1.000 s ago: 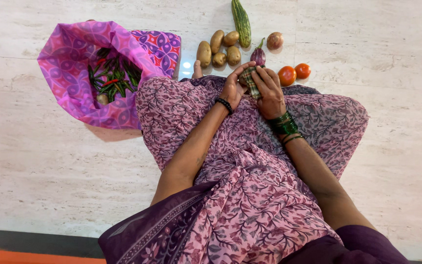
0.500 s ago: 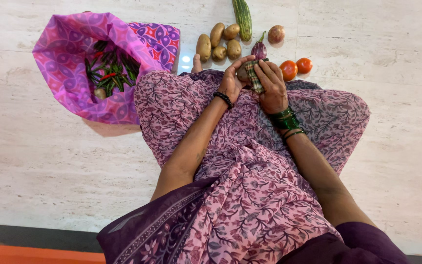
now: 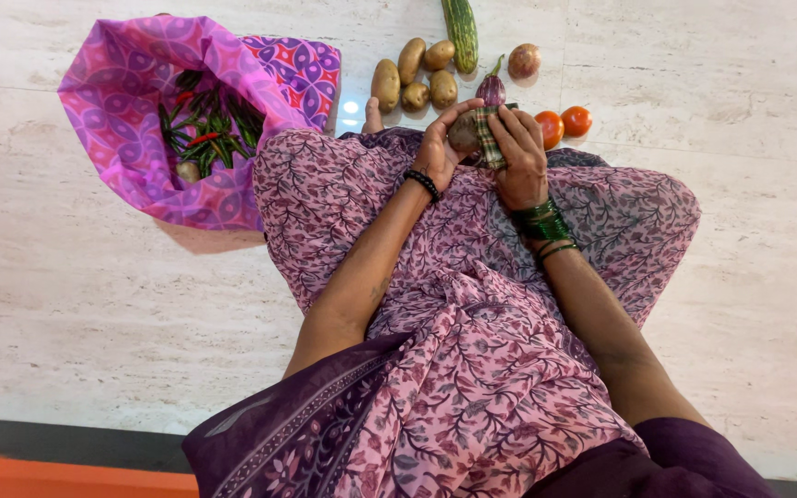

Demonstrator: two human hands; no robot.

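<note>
I sit on a pale stone floor, my lap covered in pink flowered cloth. My left hand (image 3: 439,148) cups a brown potato (image 3: 463,132) above my knees. My right hand (image 3: 518,157) presses a small checked cloth (image 3: 489,136) against that potato. Just beyond my hands lie several potatoes (image 3: 412,78), a small purple brinjal (image 3: 491,89), an onion (image 3: 524,61), two red tomatoes (image 3: 563,124) and a long striped green gourd (image 3: 461,32).
A pink and purple patterned bag (image 3: 131,157) lies open at the left, holding green and red chillies (image 3: 209,124). A dark strip and an orange band (image 3: 48,480) run along the near edge of the floor.
My hands have shifted a little forward with the potato and cloth between them; the cloth now sits more over the potato's right side. The vegetables and bag have not moved.
</note>
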